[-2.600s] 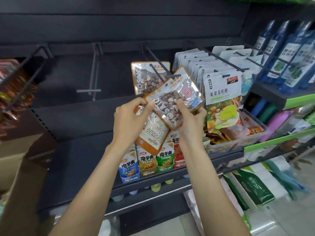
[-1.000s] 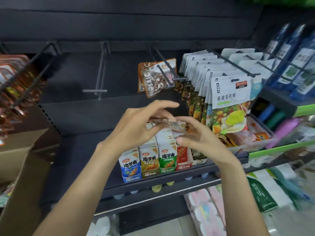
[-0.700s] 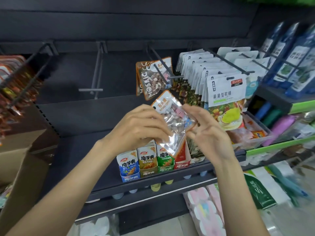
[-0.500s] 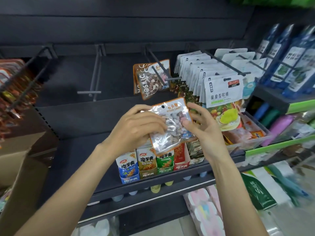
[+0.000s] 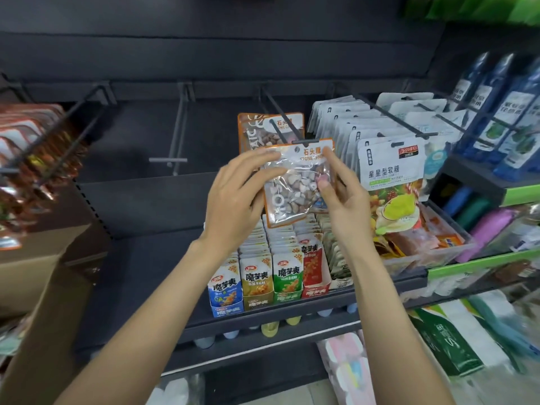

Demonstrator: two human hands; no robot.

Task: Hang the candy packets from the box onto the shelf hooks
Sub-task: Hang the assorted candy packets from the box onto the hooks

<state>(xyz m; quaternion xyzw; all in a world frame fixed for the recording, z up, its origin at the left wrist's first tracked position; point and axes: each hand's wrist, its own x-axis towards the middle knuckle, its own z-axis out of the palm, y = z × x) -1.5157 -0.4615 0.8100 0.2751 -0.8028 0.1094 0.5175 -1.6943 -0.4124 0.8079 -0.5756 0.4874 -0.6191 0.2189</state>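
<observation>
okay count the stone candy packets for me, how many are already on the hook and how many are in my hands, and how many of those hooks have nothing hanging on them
Stone candy packets hanging on the hook: 1 visible
Stone candy packets held up to the hook tip by left hand and right hand: 1
Bare hooks in view: 1
Total: 2 packets, 1 bare hook
</observation>
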